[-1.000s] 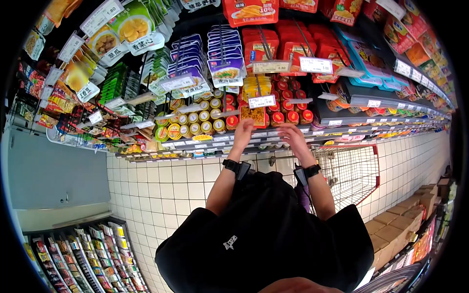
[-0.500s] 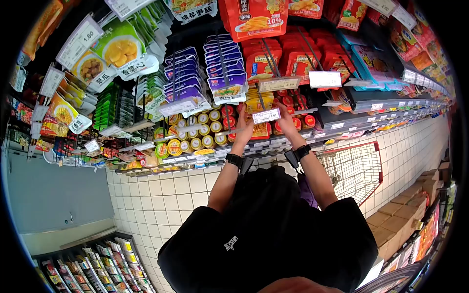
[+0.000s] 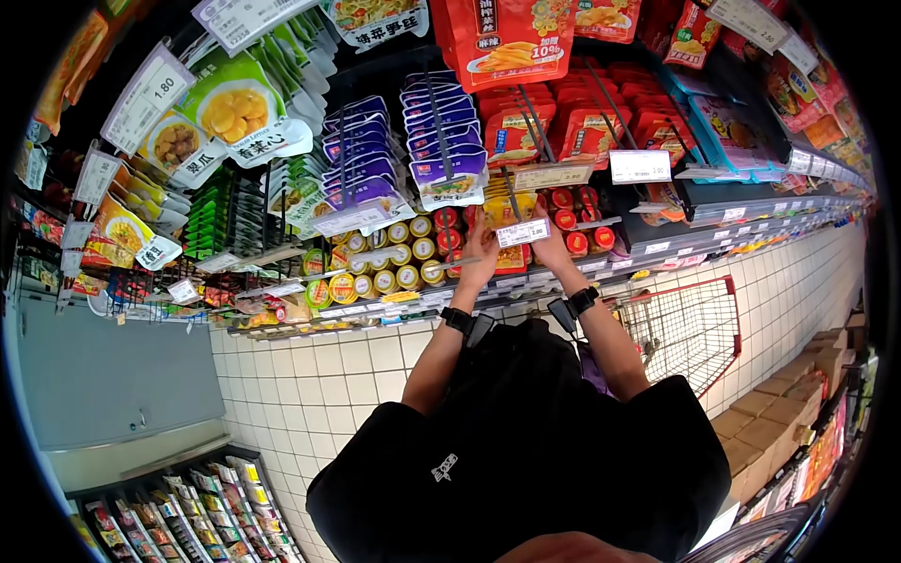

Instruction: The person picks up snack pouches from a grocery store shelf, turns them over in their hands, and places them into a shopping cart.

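Yellow packets (image 3: 504, 208) hang on a hook at the middle of the shelf, behind a white price tag (image 3: 522, 232). My left hand (image 3: 481, 249) is at the left side of the packets and the tag, its fingers a little apart. On the other side, my right hand (image 3: 551, 246) reaches up beside the tag, against the packets' right edge. Its fingertips are partly hidden, so its grip does not show clearly. Red-lidded jars (image 3: 576, 242) stand just right of my right hand, and yellow-lidded jars (image 3: 406, 276) stand left of my left hand.
Purple packets (image 3: 449, 174) and red packets (image 3: 511, 131) hang above my hands. Green packets (image 3: 235, 103) hang at the left. A wire shopping cart (image 3: 685, 328) stands on the tiled floor to my right, near cardboard boxes (image 3: 765, 413).
The view has shifted, so the shelf sits slightly lower and farther right. My left hand has loosened from the packets' left edge. My right hand stays beside them.
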A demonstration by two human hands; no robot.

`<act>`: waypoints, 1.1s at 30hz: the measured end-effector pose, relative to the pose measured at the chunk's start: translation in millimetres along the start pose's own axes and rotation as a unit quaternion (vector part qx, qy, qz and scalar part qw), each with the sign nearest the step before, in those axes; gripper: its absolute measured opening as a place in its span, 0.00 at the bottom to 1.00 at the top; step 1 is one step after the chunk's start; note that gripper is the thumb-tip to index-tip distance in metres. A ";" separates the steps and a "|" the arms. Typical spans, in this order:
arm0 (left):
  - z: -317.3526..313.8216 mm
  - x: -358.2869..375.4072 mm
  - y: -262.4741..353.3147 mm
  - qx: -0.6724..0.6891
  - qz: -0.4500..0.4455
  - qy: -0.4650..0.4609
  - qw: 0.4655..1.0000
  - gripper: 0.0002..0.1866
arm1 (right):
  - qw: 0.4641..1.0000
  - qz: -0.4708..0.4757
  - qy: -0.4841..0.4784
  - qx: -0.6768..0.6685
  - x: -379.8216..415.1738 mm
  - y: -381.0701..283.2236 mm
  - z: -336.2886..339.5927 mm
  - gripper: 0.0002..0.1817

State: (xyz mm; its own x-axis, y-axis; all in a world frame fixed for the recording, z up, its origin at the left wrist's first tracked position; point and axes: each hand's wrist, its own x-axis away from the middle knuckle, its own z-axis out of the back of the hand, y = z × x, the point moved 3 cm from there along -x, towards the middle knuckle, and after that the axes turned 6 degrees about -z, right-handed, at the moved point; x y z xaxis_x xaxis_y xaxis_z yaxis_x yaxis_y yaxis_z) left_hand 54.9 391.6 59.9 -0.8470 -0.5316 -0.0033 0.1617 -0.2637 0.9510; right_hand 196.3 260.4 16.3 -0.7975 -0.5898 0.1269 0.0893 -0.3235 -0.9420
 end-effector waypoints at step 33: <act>6.5 24.1 -0.6 0.078 -0.003 -0.027 0.997 0.16 | 0.996 -0.008 0.040 -0.076 70.9 -36.2 29.1 0.08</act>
State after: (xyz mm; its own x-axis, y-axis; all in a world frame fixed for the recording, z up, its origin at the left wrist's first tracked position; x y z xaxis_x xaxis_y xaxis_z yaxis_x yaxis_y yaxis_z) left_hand 31.1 384.2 61.3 -0.8742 -0.4855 0.0034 0.0795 -0.1361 0.9875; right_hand 153.9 208.7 68.5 -0.8435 -0.5229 0.1225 -0.0095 -0.2135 -0.9769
